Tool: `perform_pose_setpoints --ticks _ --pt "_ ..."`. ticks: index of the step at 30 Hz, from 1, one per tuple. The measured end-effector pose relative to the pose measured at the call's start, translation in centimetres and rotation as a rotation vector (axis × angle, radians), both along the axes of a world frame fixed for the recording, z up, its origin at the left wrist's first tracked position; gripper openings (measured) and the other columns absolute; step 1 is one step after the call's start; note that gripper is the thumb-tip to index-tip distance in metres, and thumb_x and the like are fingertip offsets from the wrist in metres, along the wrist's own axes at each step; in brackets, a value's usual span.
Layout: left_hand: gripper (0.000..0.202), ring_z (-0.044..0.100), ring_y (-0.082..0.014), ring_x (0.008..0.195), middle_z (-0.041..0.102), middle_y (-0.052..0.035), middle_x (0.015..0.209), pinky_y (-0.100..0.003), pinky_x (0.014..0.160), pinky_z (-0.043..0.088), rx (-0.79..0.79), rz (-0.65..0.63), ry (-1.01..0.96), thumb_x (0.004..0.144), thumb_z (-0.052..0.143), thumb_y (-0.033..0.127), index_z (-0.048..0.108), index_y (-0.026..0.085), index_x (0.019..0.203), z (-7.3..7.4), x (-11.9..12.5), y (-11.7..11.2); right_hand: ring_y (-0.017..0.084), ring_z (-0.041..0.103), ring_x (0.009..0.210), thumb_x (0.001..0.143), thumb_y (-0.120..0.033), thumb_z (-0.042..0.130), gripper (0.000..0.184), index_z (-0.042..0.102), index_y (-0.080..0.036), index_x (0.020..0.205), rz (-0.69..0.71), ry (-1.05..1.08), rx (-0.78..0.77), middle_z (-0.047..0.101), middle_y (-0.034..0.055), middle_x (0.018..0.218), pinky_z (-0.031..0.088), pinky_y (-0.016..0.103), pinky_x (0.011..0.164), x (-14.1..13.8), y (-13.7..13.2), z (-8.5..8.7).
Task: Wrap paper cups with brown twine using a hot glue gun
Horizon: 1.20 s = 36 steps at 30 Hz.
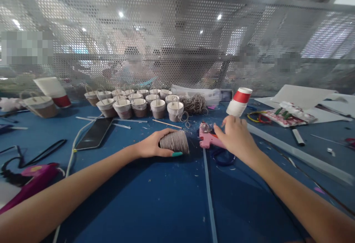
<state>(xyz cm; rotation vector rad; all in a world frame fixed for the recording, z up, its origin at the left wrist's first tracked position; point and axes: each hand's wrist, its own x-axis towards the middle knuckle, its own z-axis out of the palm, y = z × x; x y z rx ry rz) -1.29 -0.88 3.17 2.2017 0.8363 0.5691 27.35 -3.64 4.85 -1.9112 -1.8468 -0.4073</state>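
Observation:
My left hand (pixel 151 146) is wrapped round a small cup covered in grey twine (pixel 175 141), holding it on its side on the blue table (pixel 155 198). My right hand (pixel 235 136) rests on the handle of a pink glue gun (pixel 207 136) lying just right of the cup, fingers curled over it. A tangle of loose twine (pixel 194 104) lies behind the cup.
Several finished twine-wrapped cups with handles (pixel 138 104) stand in rows at the back. A stack of red-and-white paper cups (pixel 239 101) leans at right, another (pixel 54 91) at left. A phone (pixel 95 134), a magenta tool (pixel 33 182), papers (pixel 302 97) and a perforated screen (pixel 177 39) surround the work area.

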Motion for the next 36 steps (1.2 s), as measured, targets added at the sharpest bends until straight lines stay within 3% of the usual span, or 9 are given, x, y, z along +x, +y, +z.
perform_pose_setpoints --ticks 3,7,10,13,17,21,27,32,36 --pt "0.071 0.058 -0.0295 0.114 0.059 -0.0104 0.125 -0.047 0.1 0.045 0.173 -0.011 0.027 0.068 0.076 0.038 0.046 0.02 0.129 0.0 0.0 -0.3 0.039 0.056 0.097 0.089 -0.054 0.04 0.049 0.057 -0.008 0.095 -0.11 -0.115 -0.274 0.059 0.0251 0.095 0.044 0.046 0.078 0.1 -0.3 0.3" --pt "0.074 0.051 -0.0287 0.124 0.051 -0.0135 0.134 -0.048 0.104 0.043 0.511 -0.022 -0.027 0.074 0.073 0.028 0.035 0.023 0.138 -1.5 0.2 -0.1 0.037 0.057 0.101 0.088 -0.064 0.034 0.063 0.055 -0.008 0.107 -0.144 -0.109 -0.504 0.056 0.0218 0.104 0.045 0.041 0.077 -0.5 -1.1 1.1" --pt "0.077 0.044 -0.0303 0.13 0.044 -0.0189 0.137 -0.052 0.105 0.041 0.74 0.019 -0.045 0.08 0.066 0.02 0.024 0.02 0.144 -2.4 0.4 0.1 0.035 0.056 0.1 0.085 -0.062 0.041 0.056 0.055 -0.011 0.103 -0.048 -0.111 -0.541 0.054 0.0183 0.104 0.046 0.037 0.075 -0.5 -1.9 1.5" --pt "0.075 0.048 -0.0299 0.123 0.05 -0.0182 0.131 -0.053 0.101 0.045 0.855 0.068 -0.064 0.079 0.063 0.012 0.026 0.019 0.143 -2.6 0.5 0.3 0.031 0.056 0.092 0.076 -0.047 0.056 0.036 0.057 -0.014 0.09 0.078 -0.139 -0.563 0.053 0.0145 0.1 0.046 0.035 0.07 -0.1 -2.3 1.4" --pt "0.073 0.051 -0.0265 0.12 0.055 -0.0125 0.127 -0.051 0.1 0.046 0.909 0.107 -0.13 0.07 0.051 -0.007 0.038 0.022 0.136 -2.2 0.5 0.3 0.033 0.054 0.092 0.067 -0.027 0.06 0.026 0.058 -0.012 0.088 0.079 -0.226 -0.548 0.055 0.0168 0.096 0.044 0.035 0.067 0.0 -2.0 0.7" --pt "0.076 0.051 -0.0238 0.121 0.054 -0.0105 0.126 -0.046 0.1 0.047 0.96 0.184 -0.215 0.067 0.047 -0.011 0.042 0.024 0.133 -2.1 0.2 0.1 0.037 0.053 0.099 0.069 -0.015 0.055 0.028 0.058 -0.005 0.095 0.013 -0.28 -0.498 0.058 0.0201 0.095 0.042 0.038 0.072 -0.5 -1.5 0.0" --pt "0.061 0.05 -0.0227 0.12 0.048 -0.0078 0.128 -0.041 0.095 0.05 1.001 0.283 -0.31 0.075 0.051 -0.008 0.05 0.029 0.124 -2.1 0.1 -0.2 0.037 0.05 0.103 0.062 -0.008 0.058 0.054 0.049 -0.007 0.116 0.045 -0.351 -0.397 0.05 0.0213 0.114 0.04 0.037 0.071 -0.7 -1.9 0.0" --pt "0.062 0.049 -0.0223 0.12 0.048 -0.0067 0.127 -0.043 0.097 0.048 0.954 0.254 -0.305 0.074 0.05 -0.009 0.05 0.03 0.123 -2.0 0.1 0.0 0.033 0.055 0.097 0.064 -0.005 0.053 0.037 0.054 -0.011 0.101 0.109 -0.378 -0.475 0.056 0.0158 0.102 0.037 0.035 0.069 -1.1 -1.6 0.1" --pt "0.061 0.05 -0.023 0.119 0.049 -0.0075 0.126 -0.043 0.097 0.048 0.91 0.239 -0.319 0.074 0.054 -0.007 0.05 0.029 0.124 -2.0 0.1 0.4 0.029 0.059 0.087 0.07 -0.005 0.048 0.027 0.052 -0.013 0.096 0.133 -0.305 -0.385 0.057 0.0147 0.098 0.033 0.032 0.06 -1.3 -1.2 0.2"
